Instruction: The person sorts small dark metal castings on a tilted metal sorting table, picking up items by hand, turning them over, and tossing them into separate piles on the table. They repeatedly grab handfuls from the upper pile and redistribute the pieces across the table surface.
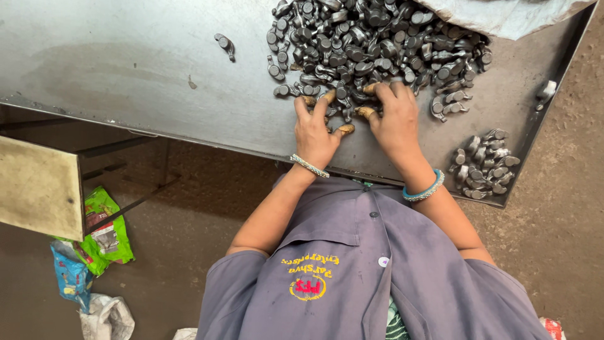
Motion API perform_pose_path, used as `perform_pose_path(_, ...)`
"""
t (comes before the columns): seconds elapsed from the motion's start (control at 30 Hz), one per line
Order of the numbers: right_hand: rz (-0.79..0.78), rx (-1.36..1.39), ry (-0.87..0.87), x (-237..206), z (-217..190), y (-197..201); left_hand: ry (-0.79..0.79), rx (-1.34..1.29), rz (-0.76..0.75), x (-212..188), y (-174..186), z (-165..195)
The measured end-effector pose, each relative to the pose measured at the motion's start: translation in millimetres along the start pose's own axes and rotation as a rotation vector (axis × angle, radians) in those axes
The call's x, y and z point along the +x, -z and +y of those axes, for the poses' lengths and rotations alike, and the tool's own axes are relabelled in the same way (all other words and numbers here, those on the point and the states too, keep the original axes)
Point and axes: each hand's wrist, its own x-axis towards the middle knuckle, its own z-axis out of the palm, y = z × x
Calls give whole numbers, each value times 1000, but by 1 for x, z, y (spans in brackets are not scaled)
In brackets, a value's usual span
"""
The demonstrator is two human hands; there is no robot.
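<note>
Fingers [327, 97] of both hands were spread and curled into the near edge of the big pile [377, 44] of dark metal parts on the steel table [126, 63], pinching nothing that showed. The parts looked heavy, stiff, perhaps oily, best gripped by the round head. Too many to count in the pile; about fifteen in the small heap [484, 164] right of it, one stray [224, 45] to its left.

Green wrapper [107, 234] — blue packet [69, 275] — on dirt floor [189, 252].

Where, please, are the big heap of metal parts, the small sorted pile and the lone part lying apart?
big heap [377, 44], head view, heap's middle.
small pile [483, 165], head view, pile's centre.
lone part [224, 45], head view, its body.
</note>
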Motion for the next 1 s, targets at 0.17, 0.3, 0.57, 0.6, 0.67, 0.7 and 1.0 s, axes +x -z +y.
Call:
perform_pose_path(0.17,-7,147,-71,-8,22,6,-23,-37,-41,-7,-4,7)
perform_pose_path(0.3,-19,533,-271,-24,46,14,-68,-93,-73,-11,-15,16)
perform_pose_path(0.57,-58,1029,-608,-37,73,41,-86,-134,-118,-13,-24,28)
perform_pose_path(0.6,-89,1040,-617,-36,72,44,-89,-132,-116,-13,-24,29)
perform_pose_path(0.67,-269,978,-621,-30,72,55,-101,-127,-108,-13,-21,29)
perform_pose_path(0.7,-358,946,-620,-26,71,60,-110,-126,-105,-13,-20,29)
perform_pose_path(1.0,-28,943,-256,-4,41,62,-78,-143,-119,-14,-12,26)
